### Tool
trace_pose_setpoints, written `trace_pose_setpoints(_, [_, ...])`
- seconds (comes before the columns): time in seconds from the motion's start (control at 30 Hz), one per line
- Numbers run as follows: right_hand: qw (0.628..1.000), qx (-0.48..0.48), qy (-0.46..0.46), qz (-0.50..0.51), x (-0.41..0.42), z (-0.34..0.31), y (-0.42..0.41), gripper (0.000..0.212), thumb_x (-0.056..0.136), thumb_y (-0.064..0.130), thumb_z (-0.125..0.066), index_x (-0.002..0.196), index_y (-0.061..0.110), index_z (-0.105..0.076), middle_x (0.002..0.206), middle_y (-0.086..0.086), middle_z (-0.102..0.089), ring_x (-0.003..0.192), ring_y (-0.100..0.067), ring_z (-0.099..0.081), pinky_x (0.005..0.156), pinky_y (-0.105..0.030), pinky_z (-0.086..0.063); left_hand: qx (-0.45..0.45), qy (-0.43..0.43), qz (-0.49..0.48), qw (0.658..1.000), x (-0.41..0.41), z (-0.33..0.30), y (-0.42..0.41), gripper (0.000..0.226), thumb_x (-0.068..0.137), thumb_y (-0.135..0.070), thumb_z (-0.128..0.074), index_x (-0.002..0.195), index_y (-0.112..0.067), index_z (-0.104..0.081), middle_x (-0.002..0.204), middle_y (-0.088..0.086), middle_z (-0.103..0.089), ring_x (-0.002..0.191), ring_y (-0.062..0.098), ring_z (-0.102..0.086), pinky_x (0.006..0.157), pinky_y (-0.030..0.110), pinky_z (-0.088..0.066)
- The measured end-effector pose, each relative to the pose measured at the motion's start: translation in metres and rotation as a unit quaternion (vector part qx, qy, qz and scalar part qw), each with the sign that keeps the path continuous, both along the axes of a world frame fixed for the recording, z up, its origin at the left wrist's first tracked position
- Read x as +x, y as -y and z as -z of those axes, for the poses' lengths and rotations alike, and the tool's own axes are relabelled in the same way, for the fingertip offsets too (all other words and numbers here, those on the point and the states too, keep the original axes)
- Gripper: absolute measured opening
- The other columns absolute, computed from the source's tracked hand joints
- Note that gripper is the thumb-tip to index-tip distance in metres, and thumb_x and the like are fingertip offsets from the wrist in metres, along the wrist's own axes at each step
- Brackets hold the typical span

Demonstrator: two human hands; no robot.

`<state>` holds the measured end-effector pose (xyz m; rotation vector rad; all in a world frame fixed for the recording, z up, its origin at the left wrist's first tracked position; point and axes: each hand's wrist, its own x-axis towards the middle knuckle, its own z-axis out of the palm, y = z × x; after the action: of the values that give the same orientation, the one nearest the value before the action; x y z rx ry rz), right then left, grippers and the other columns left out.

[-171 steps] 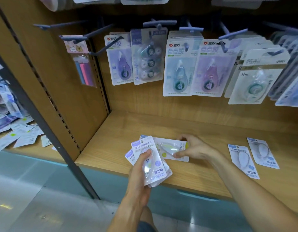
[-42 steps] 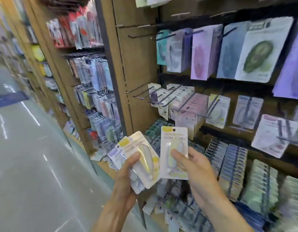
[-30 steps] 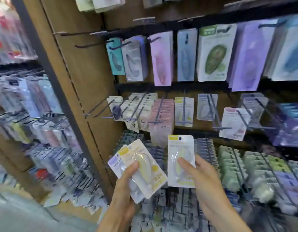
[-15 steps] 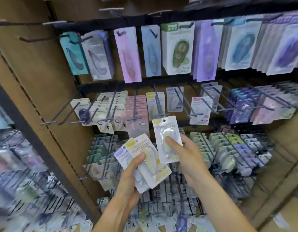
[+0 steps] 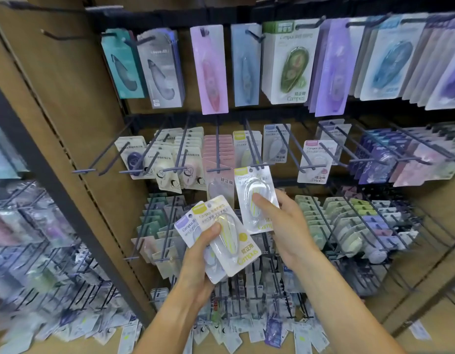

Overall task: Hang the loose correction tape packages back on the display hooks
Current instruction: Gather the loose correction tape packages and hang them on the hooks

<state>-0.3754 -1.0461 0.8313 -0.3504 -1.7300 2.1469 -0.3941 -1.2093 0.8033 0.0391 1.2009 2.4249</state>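
Since half a second ago, the right hand (image 5: 285, 226) has lifted its yellow-topped package (image 5: 255, 198) higher, so the card's top edge now sits just under the tip of a dark display hook (image 5: 254, 152) in the middle row; earlier it hung lower, clear of the hook ends. The view has also drawn closer to the rack.

That hand pinches the single package, thumb pressed on the clear blister and fingers curled behind the card. "Campus" is printed in yellow along the card's bottom edge, and smaller "Campus" lettering runs under the yellow header.

At 7 o'clock from it, the left hand (image 5: 200, 254) grips a fanned stack of packages (image 5: 221, 236), thumb across the front one. The front card has a yellow header, a yellow-striped dispenser under the blister, the characters 修正带 and a large yellow "Campus" near its lower corner. Behind it a card with a purple header also reads "Campus".

At 12 o'clock from the raised package, more yellow-headed cards (image 5: 243, 146) hang on the same hook. At 1 o'clock in the top row, a white package with a green dispenser (image 5: 290, 67) carries 修正带 and "Campus". At 3 o'clock a pink-headed card (image 5: 314, 162) hangs on its own hook. Other labels are too blurred to read.
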Motion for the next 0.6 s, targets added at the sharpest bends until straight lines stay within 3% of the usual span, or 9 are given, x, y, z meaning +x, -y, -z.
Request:
trace_pose_setpoints(0.2, [1.000, 0.000, 0.000, 0.006, 0.000, -0.006, 0.000, 0.019, 0.097, 0.027, -0.069, 0.115, 0.023, -0.074, 0.109, 0.007, -0.077, 0.100, -0.007, -0.070, 0.090, -0.031, -0.049, -0.002, -0.001, 0.004, 1.000, -0.001, -0.001, 0.001, 0.035, 0.080, -0.024, -0.068, 0.114, -0.022, -0.072, 0.100, 0.005, -0.081, 0.086, 0.021, -0.079, 0.068, 0.040, -0.066])
trace_pose_setpoints(0.37, [1.000, -0.010, -0.008, -0.012, 0.016, 0.003, -0.004, 0.022, 0.098, 0.022, -0.067, 0.119, 0.024, -0.074, 0.116, 0.000, -0.077, 0.111, -0.024, -0.071, 0.094, -0.043, -0.053, 0.001, -0.004, 0.016, 1.000, -0.003, 0.003, 0.004, 0.025, 0.079, -0.014, -0.080, 0.100, -0.027, -0.083, 0.104, 0.006, -0.081, 0.090, 0.024, -0.079, 0.067, 0.042, -0.065])
trace_pose_setpoints(0.43, [1.000, -0.007, -0.023, -0.017, 0.023, 0.004, -0.004, 0.024, 0.098, 0.021, -0.066, 0.121, 0.023, -0.073, 0.118, 0.000, -0.076, 0.111, -0.024, -0.071, 0.092, -0.042, -0.053, 0.003, 0.000, 0.015, 1.000, -0.003, 0.003, 0.004, 0.021, 0.077, -0.025, -0.072, 0.092, -0.031, -0.086, 0.104, 0.005, -0.081, 0.090, 0.024, -0.079, 0.067, 0.042, -0.065])
trace_pose_setpoints(0.6, [0.999, -0.002, -0.042, -0.017, 0.030, 0.005, -0.003, 0.025, 0.098, 0.021, -0.066, 0.123, 0.023, -0.072, 0.120, 0.000, -0.075, 0.112, -0.024, -0.070, 0.086, -0.039, -0.052, 0.014, -0.003, 0.013, 1.000, -0.001, 0.002, 0.005, 0.039, 0.075, -0.026, -0.071, 0.114, -0.023, -0.075, 0.106, 0.006, -0.080, 0.089, 0.025, -0.079, 0.067, 0.043, -0.065])
